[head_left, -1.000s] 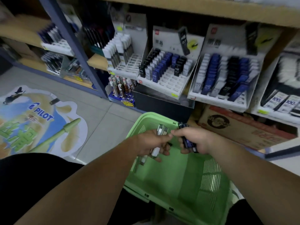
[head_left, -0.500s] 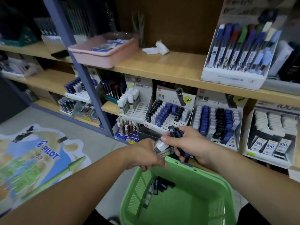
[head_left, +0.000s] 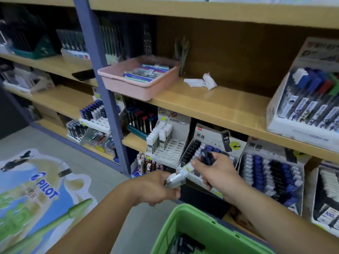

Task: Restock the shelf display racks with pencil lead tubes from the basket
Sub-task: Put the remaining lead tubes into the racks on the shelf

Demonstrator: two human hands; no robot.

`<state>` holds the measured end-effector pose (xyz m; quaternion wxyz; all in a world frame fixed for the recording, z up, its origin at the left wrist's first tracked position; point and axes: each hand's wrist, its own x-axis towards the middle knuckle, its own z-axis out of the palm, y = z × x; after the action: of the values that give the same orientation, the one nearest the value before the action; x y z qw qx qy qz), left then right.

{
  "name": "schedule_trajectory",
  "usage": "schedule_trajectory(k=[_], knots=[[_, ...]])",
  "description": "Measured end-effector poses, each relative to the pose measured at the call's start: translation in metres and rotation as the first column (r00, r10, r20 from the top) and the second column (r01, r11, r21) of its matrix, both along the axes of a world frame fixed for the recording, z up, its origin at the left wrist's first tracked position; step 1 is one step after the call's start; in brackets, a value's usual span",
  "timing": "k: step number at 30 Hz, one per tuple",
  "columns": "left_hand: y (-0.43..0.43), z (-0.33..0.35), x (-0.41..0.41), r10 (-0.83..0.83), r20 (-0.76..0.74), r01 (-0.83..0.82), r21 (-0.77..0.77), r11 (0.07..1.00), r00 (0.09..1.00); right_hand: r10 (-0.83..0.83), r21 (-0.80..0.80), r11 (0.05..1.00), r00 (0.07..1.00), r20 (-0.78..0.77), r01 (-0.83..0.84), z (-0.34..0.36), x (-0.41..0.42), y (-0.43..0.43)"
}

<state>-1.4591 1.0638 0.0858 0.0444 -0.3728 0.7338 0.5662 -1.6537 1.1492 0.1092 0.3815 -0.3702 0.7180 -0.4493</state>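
Note:
My left hand [head_left: 156, 187] grips a bunch of clear and white lead tubes [head_left: 177, 177], held above the green basket [head_left: 194, 219]. My right hand [head_left: 214, 173] holds several dark blue lead tubes [head_left: 206, 157], and its thumb and forefinger pinch the top of a white tube in the left bunch. More dark tubes [head_left: 185, 245] lie in the basket. Behind the hands stand tilted display racks: a white-tube rack [head_left: 168, 147], a black and blue rack [head_left: 200, 143] and a fuller blue and black rack [head_left: 271, 175].
A pink tray [head_left: 128, 85] of pens sits on the wooden shelf above, beside crumpled paper [head_left: 203, 82]. A marker display [head_left: 308, 107] stands at right. A blue upright post [head_left: 102, 85] divides the shelves. A Pilot floor sticker [head_left: 36, 189] lies at left.
Both hands rose out of the basket with their tubes, up in front of the racks. The view tilted up, so the basket now sits at the bottom edge.

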Motion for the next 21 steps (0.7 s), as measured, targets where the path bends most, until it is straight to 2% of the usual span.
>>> schedule_trajectory(k=[5, 7, 10, 12, 15, 18, 21], knots=[[-0.024, -0.004, 0.009, 0.115, -0.026, -0.114, 0.013, 0.993, 0.993, -0.152, -0.043, 0.988, 0.988, -0.037, 0.151, 0.005, 0.014, -0.035], [-0.031, -0.004, 0.015, 0.214, -0.052, -0.215, -0.006, 0.977, 0.975, -0.171, -0.043, 0.985, 0.984, -0.041, 0.169, 0.007, 0.016, -0.043], [-0.035, -0.008, 0.015, 0.419, -0.150, -0.421, 0.021, 0.907, 0.896, -0.155, -0.010, 0.988, 0.988, -0.019, 0.155, 0.009, 0.017, -0.050], [-0.036, -0.010, 0.013, 0.501, -0.179, -0.492, 0.096, 0.865, 0.847, -0.134, 0.012, 0.991, 0.991, 0.014, 0.134, 0.010, 0.021, -0.055], [-0.037, -0.014, 0.016, 0.562, -0.201, -0.510, 0.259, 0.820, 0.802, -0.112, 0.027, 0.994, 0.992, 0.059, 0.110, 0.011, 0.029, -0.063], [-0.040, -0.018, 0.018, 0.641, -0.218, -0.544, 0.373, 0.751, 0.736, -0.084, 0.016, 0.996, 0.996, 0.000, 0.084, 0.013, 0.033, -0.073], [-0.047, -0.014, 0.017, 0.787, -0.262, -0.620, 0.498, 0.606, 0.558, 0.004, 0.047, 0.999, 0.996, -0.094, 0.001, 0.017, 0.031, -0.081]])
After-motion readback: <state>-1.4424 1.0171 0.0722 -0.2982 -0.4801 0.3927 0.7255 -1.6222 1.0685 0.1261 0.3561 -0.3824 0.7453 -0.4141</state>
